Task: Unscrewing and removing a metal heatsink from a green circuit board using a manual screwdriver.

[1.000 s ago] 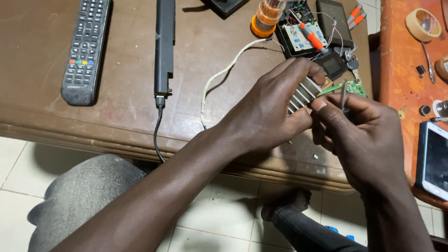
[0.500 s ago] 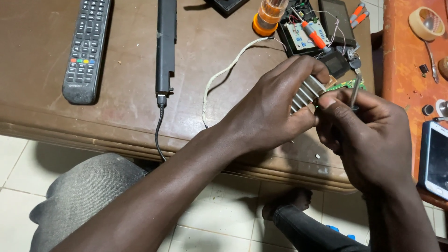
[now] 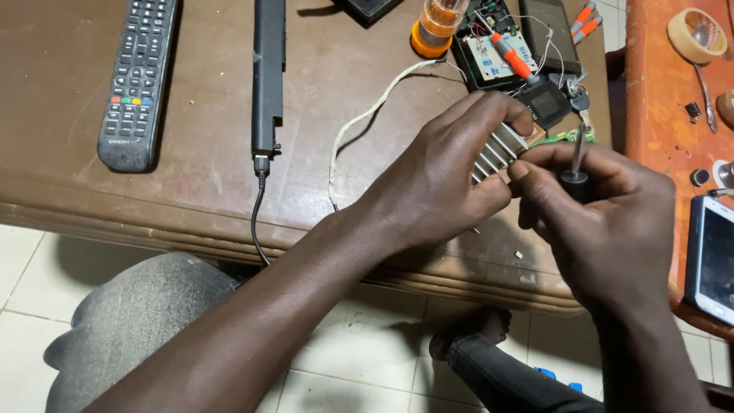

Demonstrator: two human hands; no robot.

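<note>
- Left hand (image 3: 443, 183): centre of frame, fingers clamped on a finned heatsink (image 3: 498, 150); thumb under it, fingertips over its top edge.
- Heatsink: held above the table's (image 3: 191, 191) front edge, joined to a green board (image 3: 562, 138) that shows just right of it.
- Right hand (image 3: 604, 222): right of centre, fingers closed together around a screwdriver (image 3: 575, 164); shaft points up toward the board.
- Upper left: remote (image 3: 139, 80) lies flat. A black bar (image 3: 268, 73) with a cable lies beside it.
- Top centre: orange bottle (image 3: 437, 23) near an opened device (image 3: 497, 46).
- Right edge: phone (image 3: 711, 256).
</note>
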